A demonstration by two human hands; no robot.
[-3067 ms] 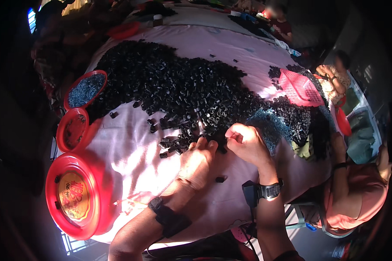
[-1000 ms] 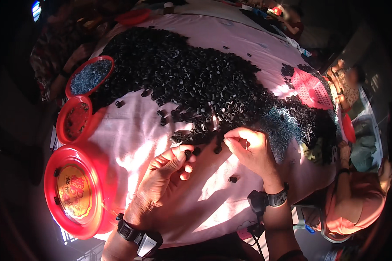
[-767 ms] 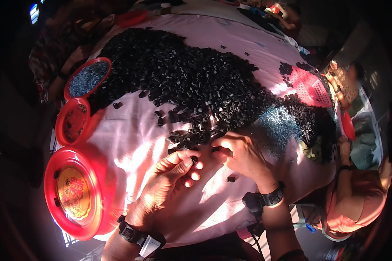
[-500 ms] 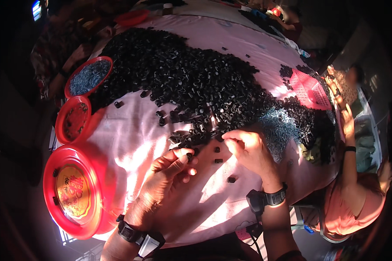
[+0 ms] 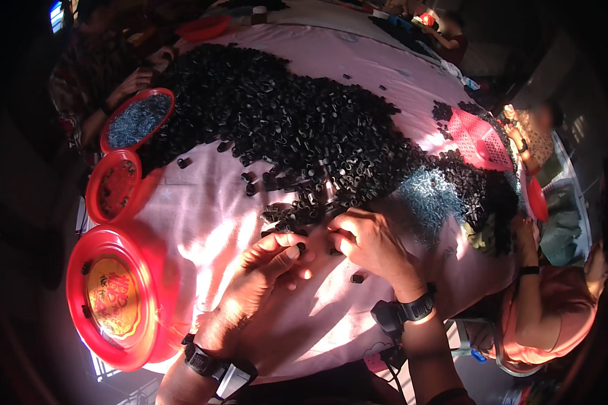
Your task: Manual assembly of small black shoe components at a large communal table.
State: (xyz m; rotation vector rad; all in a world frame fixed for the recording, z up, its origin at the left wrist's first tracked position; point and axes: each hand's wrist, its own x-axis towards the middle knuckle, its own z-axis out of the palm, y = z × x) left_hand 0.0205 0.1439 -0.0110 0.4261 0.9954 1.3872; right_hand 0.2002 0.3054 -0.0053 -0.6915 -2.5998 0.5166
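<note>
My left hand (image 5: 260, 266) is closed in a pinch on a small black plastic piece (image 5: 300, 248), held just above the cloth. Close beside it on the right, my right hand (image 5: 375, 244) has its thumb and fingertips pressed together; whatever they hold is hidden. A large pile of small black hollow pieces (image 5: 284, 121) spreads over the pink cloth (image 5: 189, 202) in front of both hands. One loose black piece (image 5: 358, 278) lies below my right hand. To the right of that hand is a heap of thin silvery-blue metal parts (image 5: 429, 199).
Along the left edge stand a large red basin (image 5: 152, 304), a smaller red dish (image 5: 119, 185) with a few dark bits, and a red tray of metal parts (image 5: 140, 120). A pink perforated basket (image 5: 479, 142) sits at the right. Other people work around the table.
My right hand has moved left and slightly down, closer to my left hand, covering the spot of two loose pieces. A red object now shows near the co-worker at the right.
</note>
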